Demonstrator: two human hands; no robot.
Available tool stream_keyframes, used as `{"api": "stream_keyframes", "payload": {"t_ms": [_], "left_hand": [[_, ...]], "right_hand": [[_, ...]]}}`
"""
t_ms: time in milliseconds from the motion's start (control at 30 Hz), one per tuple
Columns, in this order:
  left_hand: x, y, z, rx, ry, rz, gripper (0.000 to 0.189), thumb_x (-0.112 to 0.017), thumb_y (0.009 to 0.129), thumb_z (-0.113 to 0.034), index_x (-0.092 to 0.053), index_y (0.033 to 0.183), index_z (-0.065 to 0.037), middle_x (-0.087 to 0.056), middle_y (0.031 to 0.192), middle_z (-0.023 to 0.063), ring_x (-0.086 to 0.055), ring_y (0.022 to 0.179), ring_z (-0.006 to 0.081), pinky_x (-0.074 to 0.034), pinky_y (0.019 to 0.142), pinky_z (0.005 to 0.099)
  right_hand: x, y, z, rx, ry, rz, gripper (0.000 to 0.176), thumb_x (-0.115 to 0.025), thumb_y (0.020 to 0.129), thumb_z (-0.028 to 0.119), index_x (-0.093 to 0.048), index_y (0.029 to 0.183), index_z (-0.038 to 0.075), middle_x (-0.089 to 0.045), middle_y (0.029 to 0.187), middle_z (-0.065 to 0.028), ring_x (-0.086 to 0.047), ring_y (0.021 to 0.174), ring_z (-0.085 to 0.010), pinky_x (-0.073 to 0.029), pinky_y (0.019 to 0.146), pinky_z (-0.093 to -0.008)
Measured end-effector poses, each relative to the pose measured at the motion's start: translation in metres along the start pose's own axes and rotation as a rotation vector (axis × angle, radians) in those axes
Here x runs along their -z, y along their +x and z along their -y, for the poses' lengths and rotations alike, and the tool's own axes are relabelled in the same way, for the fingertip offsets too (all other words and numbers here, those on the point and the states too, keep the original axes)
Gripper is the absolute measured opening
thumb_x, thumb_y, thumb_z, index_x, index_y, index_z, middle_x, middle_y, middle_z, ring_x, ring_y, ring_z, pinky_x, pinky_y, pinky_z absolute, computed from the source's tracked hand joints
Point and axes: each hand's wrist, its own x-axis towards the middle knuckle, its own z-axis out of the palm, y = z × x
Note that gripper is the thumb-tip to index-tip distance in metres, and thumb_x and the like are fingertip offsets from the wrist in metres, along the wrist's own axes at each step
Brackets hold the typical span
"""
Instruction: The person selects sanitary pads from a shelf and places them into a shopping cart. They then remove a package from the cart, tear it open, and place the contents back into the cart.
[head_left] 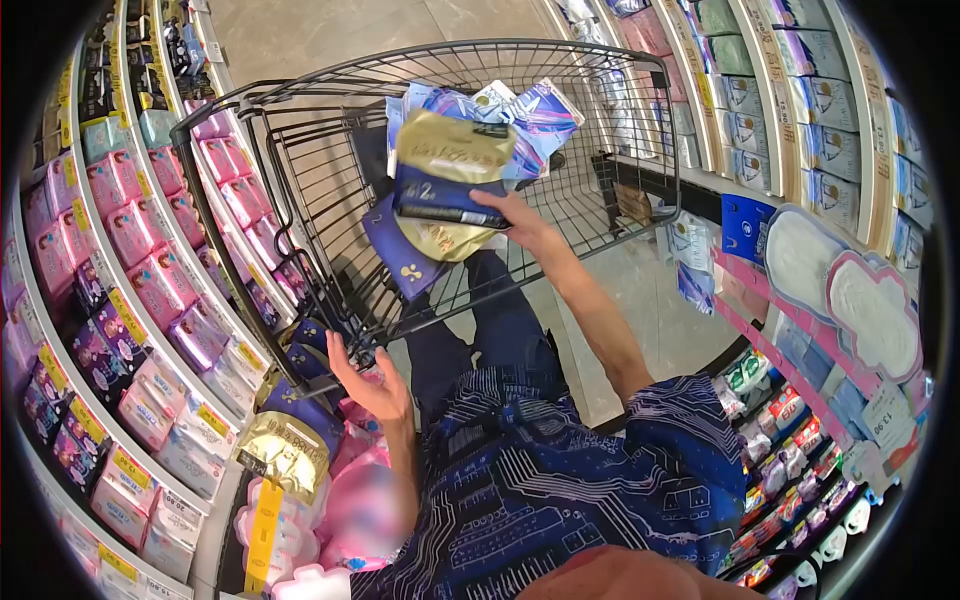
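My right hand [522,218] grips the lower right edge of a gold and navy package [445,165] over the wire shopping cart [640,215]. Beneath it another navy and gold package [405,250] lies tilted. Blue and purple packs [545,120] are heaped behind them in the cart. My left hand [370,380] is raised beside the cart's near left corner, fingers spread, holding nothing. Just below and left of it, more gold and navy packages [290,445] sit at the shelf's edge, near pink packs [365,500].
Shelves of pink and purple packs [130,215] run along the left. White and blue packs [825,150] fill the right shelves. A display with pad-shaped boards [870,310] juts out at the right. Tiled floor [380,25] shows beyond the cart.
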Motion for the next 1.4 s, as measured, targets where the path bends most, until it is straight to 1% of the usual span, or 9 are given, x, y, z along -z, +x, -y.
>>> {"api": "stream_keyframes", "payload": {"t_ms": [100,200,300,467,567,700,900,1000,1400], "left_hand": [[-0.001,-0.001,0.001,0.000,-0.011,0.013,0.057,-0.059,0.083,0.000,-0.039,0.137,0.007,-0.040,0.142,0.0237,-0.040,0.132,0.0365,-0.029,0.111,0.0431],[-0.004,-0.005,0.004,0.027,-0.048,0.005,0.057,-0.058,0.084,0.002,-0.039,0.137,0.007,-0.041,0.141,0.0231,-0.041,0.130,0.0355,-0.030,0.110,0.0418],[-0.006,-0.012,0.009,0.041,-0.048,0.008,0.057,-0.057,0.084,0.003,-0.038,0.137,0.007,-0.043,0.139,0.0226,-0.043,0.129,0.0346,-0.032,0.109,0.0407],[-0.007,-0.016,0.007,0.045,-0.041,0.003,0.054,-0.058,0.084,0.002,-0.041,0.136,0.007,-0.043,0.139,0.0231,-0.045,0.127,0.0346,-0.034,0.108,0.0409],[-0.009,-0.018,0.008,0.035,-0.023,0.011,0.052,-0.059,0.084,0.001,-0.043,0.133,0.007,-0.044,0.139,0.0234,-0.045,0.127,0.0350,-0.036,0.108,0.0413],[-0.010,-0.021,0.007,0.034,-0.007,0.012,0.049,-0.060,0.084,0.001,-0.046,0.131,0.007,-0.045,0.138,0.0235,-0.045,0.128,0.0352,-0.037,0.106,0.0417],[-0.007,-0.027,0.011,0.055,-0.015,-0.008,0.047,-0.059,0.085,0.002,-0.047,0.130,0.007,-0.047,0.137,0.0233,-0.048,0.125,0.0351,-0.040,0.104,0.0411],[-0.009,-0.027,0.008,0.087,-0.059,-0.019,0.045,-0.059,0.085,0.002,-0.048,0.128,0.008,-0.048,0.136,0.0232,-0.050,0.122,0.0351,-0.041,0.103,0.0409],[-0.008,-0.030,0.009,0.063,-0.038,0.000,0.041,-0.059,0.085,-0.001,-0.052,0.124,0.007,-0.050,0.134,0.0228,-0.053,0.118,0.0350,-0.043,0.099,0.0409]], "right_hand": [[-0.001,0.009,-0.010,-0.070,-0.155,-0.006,0.062,-0.080,0.077,0.025,-0.053,0.125,-0.005,-0.065,0.113,-0.0127,-0.066,0.095,-0.0195,-0.053,0.086,-0.0297],[0.053,0.072,-0.044,0.083,-0.531,-0.251,0.064,-0.082,0.074,0.028,-0.055,0.122,-0.006,-0.066,0.109,-0.0108,-0.065,0.093,-0.0175,-0.052,0.081,-0.0284],[0.096,0.107,-0.063,0.179,-0.804,-0.237,0.063,-0.083,0.072,0.030,-0.059,0.119,-0.005,-0.066,0.106,-0.0093,-0.063,0.090,-0.0161,-0.050,0.078,-0.0290],[0.121,0.098,-0.074,0.087,-0.584,-0.099,0.070,-0.089,0.062,0.035,-0.061,0.117,0.001,-0.069,0.096,-0.0099,-0.066,0.084,-0.0189,-0.052,0.070,-0.0319],[0.112,0.077,-0.050,-0.357,-0.660,-0.090,0.065,-0.088,0.065,0.034,-0.062,0.115,0.003,-0.069,0.094,-0.0070,-0.066,0.075,-0.0180,-0.054,0.062,-0.0367],[0.102,0.066,-0.027,-0.494,-0.674,-0.061,0.063,-0.086,0.067,0.033,-0.060,0.117,0.005,-0.068,0.093,-0.0081,-0.067,0.076,-0.0175,-0.055,0.059,-0.0370],[0.070,-0.009,0.043,-0.073,-0.653,-0.063,0.057,-0.083,0.072,0.035,-0.062,0.110,-0.002,-0.069,0.089,-0.0062,-0.066,0.072,-0.0122,-0.052,0.059,-0.0220],[0.109,-0.021,0.060,0.016,-0.611,-0.192,0.055,-0.081,0.076,0.032,-0.061,0.114,-0.003,-0.070,0.096,-0.0093,-0.067,0.075,-0.0116,-0.052,0.062,-0.0204],[0.127,-0.039,0.097,0.433,-0.499,-0.634,0.057,-0.083,0.074,0.035,-0.061,0.107,-0.005,-0.068,0.095,-0.0104,-0.064,0.080,-0.0156,-0.049,0.075,-0.0276]]}}
